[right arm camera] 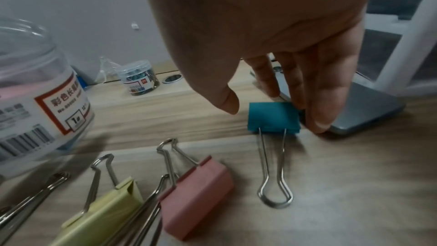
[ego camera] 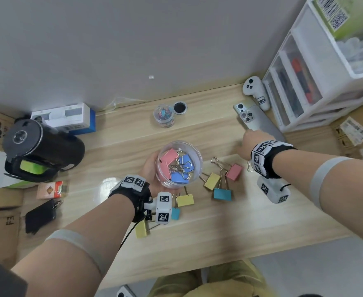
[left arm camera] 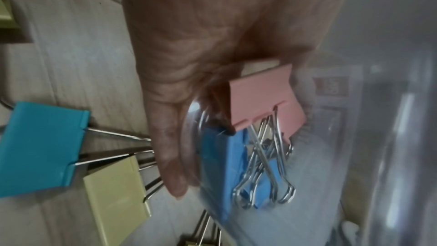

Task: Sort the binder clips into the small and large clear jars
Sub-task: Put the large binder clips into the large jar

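Observation:
My left hand (ego camera: pixel 150 169) grips the large clear jar (ego camera: pixel 194 156) from its side and holds it tilted above the desk. Inside lie a pink clip (left arm camera: pixel 262 98) and blue clips (left arm camera: pixel 227 166). My right hand (ego camera: pixel 246 144) reaches down at the far right. Its straight fingers (right arm camera: pixel 321 111) touch the right side of a teal clip (right arm camera: pixel 272 117), and the thumb (right arm camera: pixel 227 98) stays off it. Pink (ego camera: pixel 234 171), yellow (ego camera: pixel 211 181) and teal (ego camera: pixel 222 194) large clips lie loose on the desk. The small clear jar (ego camera: pixel 164 115) stands at the back with small clips inside.
Two phones (ego camera: pixel 253 121) lie just beyond my right hand, with a white controller (ego camera: pixel 254 91) and a white drawer unit (ego camera: pixel 317 71) behind. A black kettle (ego camera: pixel 41 148), a cigarette pack (ego camera: pixel 51 189) and a black pouch (ego camera: pixel 40 215) crowd the left side. More clips (ego camera: pixel 185 200) lie under my left wrist.

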### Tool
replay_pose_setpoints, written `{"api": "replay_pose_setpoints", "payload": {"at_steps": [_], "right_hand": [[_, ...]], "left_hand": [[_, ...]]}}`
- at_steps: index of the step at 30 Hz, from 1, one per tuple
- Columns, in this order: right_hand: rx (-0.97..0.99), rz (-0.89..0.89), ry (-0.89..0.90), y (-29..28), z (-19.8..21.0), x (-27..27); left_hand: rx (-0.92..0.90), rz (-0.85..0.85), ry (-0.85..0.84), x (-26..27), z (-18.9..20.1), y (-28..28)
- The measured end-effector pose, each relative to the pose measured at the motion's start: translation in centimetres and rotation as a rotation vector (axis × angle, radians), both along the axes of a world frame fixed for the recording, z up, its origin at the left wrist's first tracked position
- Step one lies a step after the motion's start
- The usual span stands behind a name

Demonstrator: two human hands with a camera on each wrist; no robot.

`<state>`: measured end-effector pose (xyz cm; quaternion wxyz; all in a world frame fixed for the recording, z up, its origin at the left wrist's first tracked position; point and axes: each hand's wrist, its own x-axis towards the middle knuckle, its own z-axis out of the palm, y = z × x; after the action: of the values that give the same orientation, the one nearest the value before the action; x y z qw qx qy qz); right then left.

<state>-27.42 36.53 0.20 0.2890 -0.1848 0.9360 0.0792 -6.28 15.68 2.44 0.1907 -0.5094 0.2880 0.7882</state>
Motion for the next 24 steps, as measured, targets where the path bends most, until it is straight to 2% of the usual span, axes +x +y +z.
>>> {"api": "replay_pose_setpoints", "payload": {"at_steps": [10,19,24], "right_hand": [[-0.101,-0.001,-0.042,-0.3,-3.2,1.6],[-0.167,0.106,-0.165,0.5,-2.0,1.5],[-0.087,0.136,-0.292,0.1,-1.9,2.2]], "left_hand": [[0.005,-0.007,0.007,-0.4,0.3,1.6],[-0.031,-0.010,-0.001,-0.5,0.3,1.2],[-0.069,-0.015,-0.019,-1.0,0.2,0.5]]}}
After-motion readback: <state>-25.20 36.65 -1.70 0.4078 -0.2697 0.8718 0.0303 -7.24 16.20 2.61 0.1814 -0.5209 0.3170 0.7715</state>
